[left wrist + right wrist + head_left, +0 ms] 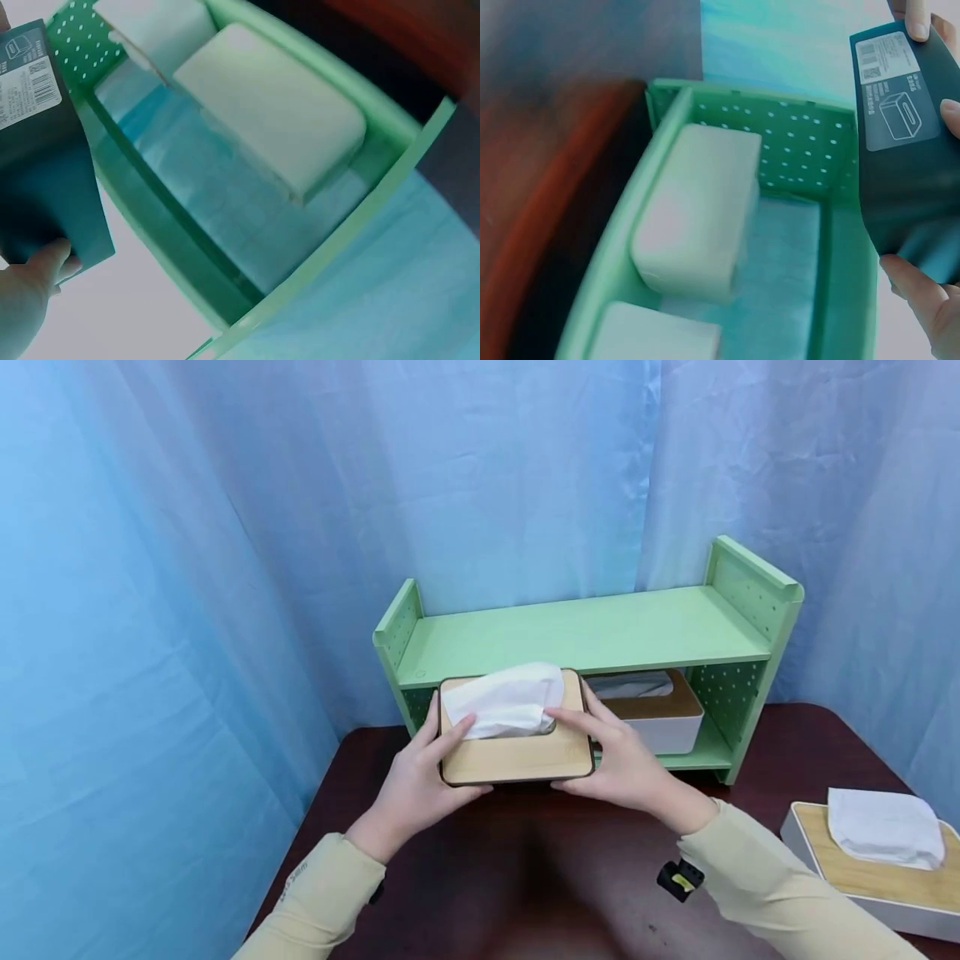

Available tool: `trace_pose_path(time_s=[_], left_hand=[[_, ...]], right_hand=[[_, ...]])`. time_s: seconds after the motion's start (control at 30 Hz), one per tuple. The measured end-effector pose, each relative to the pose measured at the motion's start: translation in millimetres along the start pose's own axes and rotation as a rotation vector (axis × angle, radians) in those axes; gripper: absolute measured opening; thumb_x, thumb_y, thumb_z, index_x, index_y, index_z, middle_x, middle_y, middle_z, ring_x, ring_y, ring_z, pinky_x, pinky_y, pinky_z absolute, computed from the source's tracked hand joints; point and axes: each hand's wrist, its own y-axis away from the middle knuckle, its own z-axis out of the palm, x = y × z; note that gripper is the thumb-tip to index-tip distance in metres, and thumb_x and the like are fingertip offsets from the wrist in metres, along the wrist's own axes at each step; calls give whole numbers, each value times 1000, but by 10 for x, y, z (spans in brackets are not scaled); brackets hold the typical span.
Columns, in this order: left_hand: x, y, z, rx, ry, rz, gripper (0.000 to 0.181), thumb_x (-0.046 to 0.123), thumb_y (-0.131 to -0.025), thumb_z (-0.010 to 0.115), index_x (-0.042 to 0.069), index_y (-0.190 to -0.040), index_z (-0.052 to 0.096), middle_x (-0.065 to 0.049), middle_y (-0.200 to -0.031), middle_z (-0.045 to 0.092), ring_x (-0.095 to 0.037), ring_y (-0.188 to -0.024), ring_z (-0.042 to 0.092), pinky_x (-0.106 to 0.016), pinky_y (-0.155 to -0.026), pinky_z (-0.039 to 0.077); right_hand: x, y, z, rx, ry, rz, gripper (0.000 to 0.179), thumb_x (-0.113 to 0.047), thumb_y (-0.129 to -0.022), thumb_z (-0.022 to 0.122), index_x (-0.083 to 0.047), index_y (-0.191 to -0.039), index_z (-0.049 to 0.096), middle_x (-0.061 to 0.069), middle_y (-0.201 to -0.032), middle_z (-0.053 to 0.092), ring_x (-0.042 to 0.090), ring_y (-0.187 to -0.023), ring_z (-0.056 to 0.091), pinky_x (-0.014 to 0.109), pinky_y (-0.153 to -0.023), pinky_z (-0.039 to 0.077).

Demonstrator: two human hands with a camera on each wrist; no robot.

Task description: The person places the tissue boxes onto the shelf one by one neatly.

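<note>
Both hands hold a tissue box (517, 762) with a pale wood lid and black sides, its lid tilted up toward the head camera. A white tissue (510, 697) sticks out of its slot. My left hand (412, 783) grips the left end, thumb and fingers spread around the edge. My right hand (624, 762) grips the right end, a finger over the lid by the tissue. In the right wrist view, a printed label (896, 112) shows on the box's black side. The box overlaps the front of a green two-level shelf (570, 631) in the head view.
A white tissue box (663, 737) with a brown lid sits on the shelf's lower level; the left wrist view shows two white boxes (274, 105) there. Another white tissue box (900, 885) with a wood lid stands on the dark table (457, 893) at right. Blue curtains (225, 610) hang around.
</note>
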Motion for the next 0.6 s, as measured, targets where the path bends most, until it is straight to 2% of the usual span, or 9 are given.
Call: trace_pose_path(time_s=[0.1, 0.2, 0.37, 0.6], left_hand=[[-33, -131, -58, 26, -17, 39, 86, 21, -59, 91, 11, -136, 53, -28, -153, 19, -39, -123, 50, -38, -83, 54], [-73, -255, -97, 26, -20, 41, 86, 21, -60, 91, 11, -136, 53, -26, -154, 18, -38, -124, 50, -38, -84, 53], [-161, -410, -118, -28, 16, -25, 85, 22, -63, 89, 12, -138, 51, -23, -156, 14, -37, -131, 43, -39, -87, 52], [-274, -489, -100, -95, 39, -100, 85, 23, -66, 87, 13, -141, 47, -27, -155, 12, -40, -137, 32, -44, -95, 47]], right_hand=[[-26, -117, -80, 14, -11, -23, 81, -6, -60, 88, -11, -133, 53, 31, -154, 11, 45, -130, 39, 43, -80, 54], [-27, -232, -129, 17, 14, -14, 81, -6, -61, 87, -11, -133, 53, 30, -154, 10, 46, -130, 38, 44, -79, 54], [26, -401, -148, -22, 33, 49, 80, -11, -64, 87, -14, -135, 51, 27, -156, 7, 47, -127, 41, 48, -83, 50], [86, -502, -120, -90, -6, 125, 80, -12, -68, 84, -16, -140, 47, 25, -156, 2, 46, -127, 42, 49, -86, 48]])
